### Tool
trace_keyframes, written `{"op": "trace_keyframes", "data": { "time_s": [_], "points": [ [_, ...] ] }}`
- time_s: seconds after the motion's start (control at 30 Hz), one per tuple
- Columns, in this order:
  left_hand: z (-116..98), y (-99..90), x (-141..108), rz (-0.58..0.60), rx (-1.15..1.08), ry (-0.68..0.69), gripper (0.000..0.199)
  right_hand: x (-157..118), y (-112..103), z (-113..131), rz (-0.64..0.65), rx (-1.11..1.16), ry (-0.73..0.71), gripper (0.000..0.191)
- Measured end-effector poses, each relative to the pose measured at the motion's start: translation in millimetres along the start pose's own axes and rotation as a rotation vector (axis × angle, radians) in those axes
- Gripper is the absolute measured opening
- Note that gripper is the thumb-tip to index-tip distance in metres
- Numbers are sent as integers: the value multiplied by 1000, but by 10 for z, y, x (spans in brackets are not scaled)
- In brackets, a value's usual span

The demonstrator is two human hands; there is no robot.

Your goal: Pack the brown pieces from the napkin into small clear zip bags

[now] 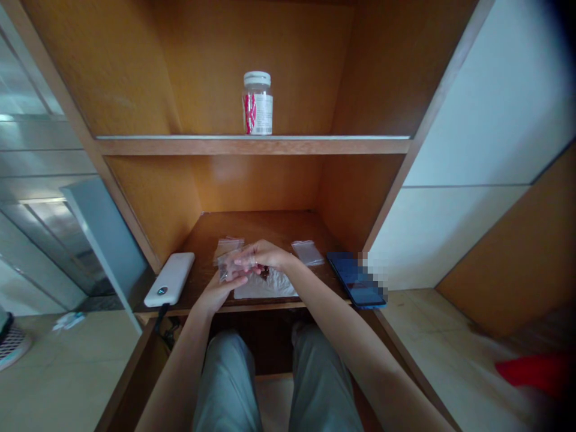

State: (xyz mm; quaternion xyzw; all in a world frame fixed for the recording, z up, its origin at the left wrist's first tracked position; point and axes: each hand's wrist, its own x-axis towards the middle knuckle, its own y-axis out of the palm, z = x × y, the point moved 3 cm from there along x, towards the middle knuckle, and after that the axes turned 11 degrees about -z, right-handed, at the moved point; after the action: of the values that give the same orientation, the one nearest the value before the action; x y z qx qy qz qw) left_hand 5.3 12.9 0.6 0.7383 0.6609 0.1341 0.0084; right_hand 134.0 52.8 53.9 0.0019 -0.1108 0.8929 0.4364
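Over the brown shelf board, both hands hold a small clear plastic bag (228, 267). My left hand (221, 289) grips it from below on the left, fingers closed around its side. From above and the right, my right hand (269, 254) reaches across with its fingers pinched at the bag's edge. Just under the right hand, dark reddish-brown small pieces (265, 273) lie on a crumpled white plastic sheet or bag (282, 284), partly hidden by that hand. Behind the left hand sits a stack of clear plastic bags (229, 245). More clear bags (308, 252) lie right of the right forearm.
A white power bank (170, 279) with a dark cable lies at the board's left. On the right is a dark phone (355, 279), reaching the front edge. A white-capped bottle (258, 103) stands on the upper shelf (256, 146). Cabinet walls bound both sides.
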Motion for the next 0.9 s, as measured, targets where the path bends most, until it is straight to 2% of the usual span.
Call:
{"op": "trace_keyframes", "data": {
  "time_s": [0.23,0.37,0.63,0.8,0.83,0.9],
  "points": [
    [-47,-20,-33,16,-179,114,55,1,27,-100,17,59,76,47],
    [-77,-17,-41,4,-238,121,52,-20,43,-95,58,85,59,44],
    [-59,-22,17,-71,-337,109,40,-48,3,-122,44,128,61,45],
    [-85,-55,50,-107,-347,77,34,-106,-131,-178,-61,223,57,34],
    [-91,-65,55,-115,-341,64,33,-110,-174,-198,-121,246,47,33],
    [-101,-86,66,-130,-327,40,34,-104,-272,-255,-325,295,10,32]
  ]
}}
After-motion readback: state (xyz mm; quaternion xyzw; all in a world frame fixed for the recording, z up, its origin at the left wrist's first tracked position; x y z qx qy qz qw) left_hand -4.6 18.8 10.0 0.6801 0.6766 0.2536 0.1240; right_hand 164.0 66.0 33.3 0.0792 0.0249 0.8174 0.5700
